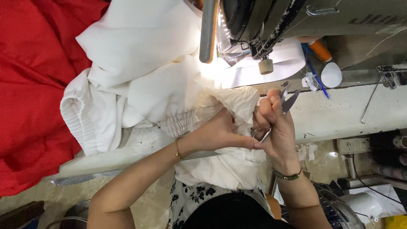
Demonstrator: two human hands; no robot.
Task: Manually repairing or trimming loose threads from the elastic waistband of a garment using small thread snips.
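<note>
My left hand (222,133) pinches a gathered, elasticated part of a white garment (140,85) that spreads over the sewing table (339,114). Just to its right, my right hand (275,127) is closed around small metal thread snips (288,99), whose blades point up and to the right, slightly apart. Both hands touch each other over the bunched white cloth near the table's front edge. A thin bracelet circles my left wrist and a green-banded watch circles my right wrist.
An industrial sewing machine (271,21) with a lit needle area stands above the hands. Red fabric (29,85) lies at the left. An orange-capped bottle (320,50) and a small white dish (331,75) sit at the right. Cables and a fan are below right.
</note>
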